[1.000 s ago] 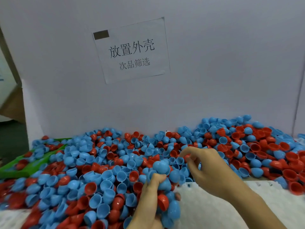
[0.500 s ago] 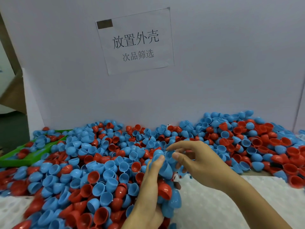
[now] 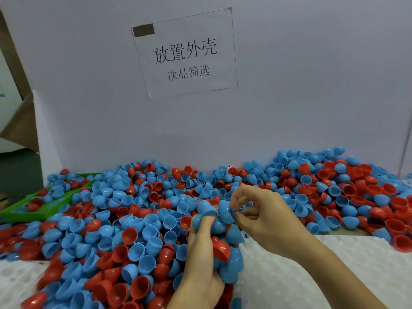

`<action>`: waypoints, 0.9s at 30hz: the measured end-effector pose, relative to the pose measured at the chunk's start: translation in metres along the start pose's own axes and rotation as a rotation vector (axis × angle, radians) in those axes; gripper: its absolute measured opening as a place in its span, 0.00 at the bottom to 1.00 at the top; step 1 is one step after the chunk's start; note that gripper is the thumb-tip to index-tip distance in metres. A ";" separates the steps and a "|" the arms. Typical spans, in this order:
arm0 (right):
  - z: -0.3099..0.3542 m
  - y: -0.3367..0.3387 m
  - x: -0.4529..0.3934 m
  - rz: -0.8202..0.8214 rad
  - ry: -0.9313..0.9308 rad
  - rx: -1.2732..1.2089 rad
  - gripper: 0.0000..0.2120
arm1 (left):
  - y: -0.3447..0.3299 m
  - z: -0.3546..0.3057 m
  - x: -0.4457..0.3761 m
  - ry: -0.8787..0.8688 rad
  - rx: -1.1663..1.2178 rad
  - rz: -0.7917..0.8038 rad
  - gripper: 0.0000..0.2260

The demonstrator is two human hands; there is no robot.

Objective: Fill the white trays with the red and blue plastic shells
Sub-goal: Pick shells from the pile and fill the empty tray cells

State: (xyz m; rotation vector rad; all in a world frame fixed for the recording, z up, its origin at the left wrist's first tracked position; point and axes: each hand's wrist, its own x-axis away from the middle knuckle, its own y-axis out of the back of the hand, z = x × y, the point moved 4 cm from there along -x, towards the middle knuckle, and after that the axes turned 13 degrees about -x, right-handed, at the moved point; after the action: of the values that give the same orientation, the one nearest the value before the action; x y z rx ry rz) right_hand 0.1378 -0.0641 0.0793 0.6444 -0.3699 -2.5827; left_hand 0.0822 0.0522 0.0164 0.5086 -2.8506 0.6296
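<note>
dimpled white tray [image 3: 312, 275] beneath glossy domed shells [image 3: 124, 237], left hand [image 3: 200, 264] gripping.

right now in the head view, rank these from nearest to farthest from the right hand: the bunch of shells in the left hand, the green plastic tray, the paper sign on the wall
From the right hand:
1. Bunch of blue and red plastic shells gripped by the left hand, touching its fingertips.
2. White paper sign, up on the back wall.
3. Green plastic tray, far left, half buried.
</note>
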 end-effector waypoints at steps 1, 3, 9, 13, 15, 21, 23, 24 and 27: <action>0.000 0.000 0.000 -0.001 0.004 -0.007 0.14 | 0.000 0.000 0.001 0.007 0.004 -0.003 0.22; 0.000 -0.001 0.000 0.011 0.006 -0.035 0.12 | -0.001 -0.001 0.003 0.023 0.025 -0.015 0.19; -0.002 -0.006 0.001 0.204 -0.027 0.062 0.13 | 0.003 -0.003 0.003 0.018 0.066 -0.047 0.18; 0.000 -0.007 0.001 0.188 -0.014 0.205 0.11 | 0.003 -0.003 0.001 -0.019 0.076 -0.056 0.14; 0.003 -0.008 0.001 0.150 0.021 0.262 0.11 | 0.002 -0.003 0.000 -0.036 0.085 -0.061 0.12; 0.008 0.017 -0.001 0.061 0.061 0.249 0.13 | 0.015 -0.010 -0.007 -0.072 0.142 -0.112 0.12; 0.008 0.029 -0.001 0.014 0.043 0.283 0.11 | 0.020 -0.015 -0.008 -0.093 0.162 -0.111 0.15; 0.007 0.035 -0.002 -0.005 0.025 0.306 0.09 | 0.022 -0.016 -0.008 -0.097 0.166 -0.107 0.18; 0.002 0.050 -0.001 -0.052 -0.036 0.373 0.05 | 0.024 -0.016 -0.010 -0.096 0.162 -0.111 0.21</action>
State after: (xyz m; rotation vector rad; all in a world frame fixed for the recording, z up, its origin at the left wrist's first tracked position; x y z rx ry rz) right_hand 0.1555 -0.1060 0.0995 0.7399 -0.8716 -2.5976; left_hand 0.0843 0.0823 0.0191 0.7360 -2.8489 0.8410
